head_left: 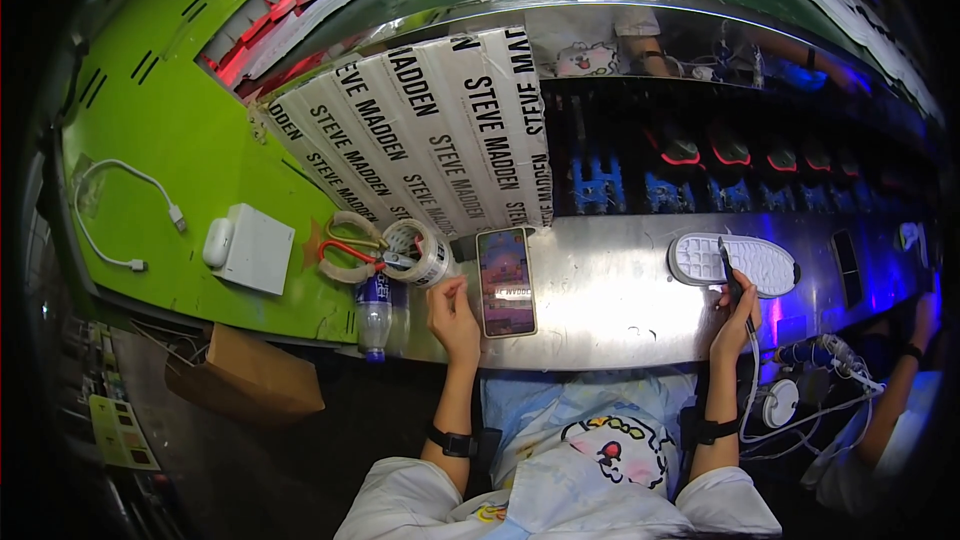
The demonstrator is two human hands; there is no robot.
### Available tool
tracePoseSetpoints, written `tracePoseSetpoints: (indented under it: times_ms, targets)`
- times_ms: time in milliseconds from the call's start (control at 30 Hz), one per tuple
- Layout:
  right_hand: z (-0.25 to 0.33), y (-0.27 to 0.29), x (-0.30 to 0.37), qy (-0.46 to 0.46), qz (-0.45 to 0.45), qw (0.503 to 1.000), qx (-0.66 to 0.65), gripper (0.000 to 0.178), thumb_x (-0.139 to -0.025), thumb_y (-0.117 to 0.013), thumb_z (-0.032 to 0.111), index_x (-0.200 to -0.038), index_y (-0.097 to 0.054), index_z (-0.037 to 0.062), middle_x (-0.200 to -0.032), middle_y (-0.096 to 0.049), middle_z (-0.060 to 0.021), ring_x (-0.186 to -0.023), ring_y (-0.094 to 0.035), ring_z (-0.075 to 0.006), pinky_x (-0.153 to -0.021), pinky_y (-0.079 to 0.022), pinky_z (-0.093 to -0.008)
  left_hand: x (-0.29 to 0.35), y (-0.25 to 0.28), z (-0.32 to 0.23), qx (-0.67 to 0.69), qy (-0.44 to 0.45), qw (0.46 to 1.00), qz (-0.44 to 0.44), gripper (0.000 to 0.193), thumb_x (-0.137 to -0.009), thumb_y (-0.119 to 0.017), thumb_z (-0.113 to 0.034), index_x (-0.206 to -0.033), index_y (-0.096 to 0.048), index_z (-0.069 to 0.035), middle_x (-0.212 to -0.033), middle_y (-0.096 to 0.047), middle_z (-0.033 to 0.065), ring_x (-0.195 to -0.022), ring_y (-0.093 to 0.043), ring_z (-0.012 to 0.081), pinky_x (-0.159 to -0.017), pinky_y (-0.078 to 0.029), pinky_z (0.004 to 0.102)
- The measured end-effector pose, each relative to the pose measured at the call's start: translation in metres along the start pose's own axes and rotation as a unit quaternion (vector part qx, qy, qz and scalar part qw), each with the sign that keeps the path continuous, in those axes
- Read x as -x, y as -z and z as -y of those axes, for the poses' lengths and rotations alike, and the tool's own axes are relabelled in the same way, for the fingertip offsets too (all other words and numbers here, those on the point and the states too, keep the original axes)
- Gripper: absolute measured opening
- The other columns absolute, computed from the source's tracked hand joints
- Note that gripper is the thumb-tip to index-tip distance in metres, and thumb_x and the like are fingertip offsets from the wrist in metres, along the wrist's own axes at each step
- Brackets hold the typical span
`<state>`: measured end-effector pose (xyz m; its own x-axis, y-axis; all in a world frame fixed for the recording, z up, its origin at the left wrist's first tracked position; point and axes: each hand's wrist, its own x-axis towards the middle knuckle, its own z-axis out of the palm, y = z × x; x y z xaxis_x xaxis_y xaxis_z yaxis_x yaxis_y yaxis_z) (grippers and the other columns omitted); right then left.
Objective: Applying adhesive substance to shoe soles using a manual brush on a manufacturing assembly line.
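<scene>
On the metal bench, a white shoe sole (765,266) with a grid-patterned recess lies at an angle, right of centre. My right hand (738,312) is closed round a dark pen-like tool (733,285) with a pale cord running down from its lower end. The tool's tip reaches over the sole's left part; whether it touches is too small to tell. My left hand (455,322) rests at the bench, fingers curled together, with nothing visible in them. It is between a roll of tape (432,258) and a phone (507,283) with a lit screen.
Scissors (352,248) and a plastic bottle (375,318) are left of the tape. Behind stands a printed carton (420,130). A green board (170,160) holds a white box (255,250), an earbud case and a cable. Shoe parts line a dark conveyor (700,175). A co-worker's arm (895,390) is at right.
</scene>
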<state>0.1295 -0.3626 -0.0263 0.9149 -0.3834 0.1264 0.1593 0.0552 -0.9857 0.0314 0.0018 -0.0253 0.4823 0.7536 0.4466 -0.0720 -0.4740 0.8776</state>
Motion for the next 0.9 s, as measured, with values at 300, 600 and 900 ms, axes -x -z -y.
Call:
tracePoseSetpoints:
  times_ms: [300, 600, 900]
  targets:
    - [-0.002, 0.001, -0.001, -0.004, 0.003, 1.0, 0.003, 0.045, -0.1, -0.036, 0.033, -0.11, -0.06, -0.0039, -0.077, -0.055, -0.0028, -0.067, -0.045, -0.0078, -0.065, -0.037, -0.0212, 0.002, 0.001, -0.006, 0.051, 0.094, 0.994, 0.004, 0.01, -0.085, -0.057, 0.001, -0.095, -0.058, 0.001, -0.088, -0.059, 0.0085, -0.074, -0.057, 0.0152, -0.068, -0.046, 0.0262]
    - [0.001, 0.0, -0.001, -0.007, 0.003, 1.0, -0.005, 0.045, -0.1, -0.037, 0.032, -0.11, -0.06, -0.0045, -0.078, -0.056, -0.0033, -0.067, -0.045, -0.0077, -0.064, -0.037, -0.0213, -0.005, 0.002, -0.011, -0.08, -0.107, 0.991, 0.012, 0.01, -0.079, -0.058, 0.008, -0.086, -0.059, 0.001, -0.089, -0.057, 0.0097, -0.083, -0.056, 0.0257, -0.077, -0.045, 0.0324]
    - [-0.001, 0.001, -0.002, -0.011, -0.004, 1.0, -0.008, 0.044, -0.1, -0.037, 0.031, -0.109, -0.06, -0.0042, -0.078, -0.056, -0.0028, -0.066, -0.045, -0.0073, -0.063, -0.037, -0.0214, -0.001, 0.0, -0.01, 0.021, 0.003, 1.0, 0.013, 0.009, -0.076, -0.061, 0.009, -0.077, -0.056, 0.001, -0.081, -0.057, 0.0082, -0.078, -0.058, 0.0179, -0.072, -0.047, 0.0269]
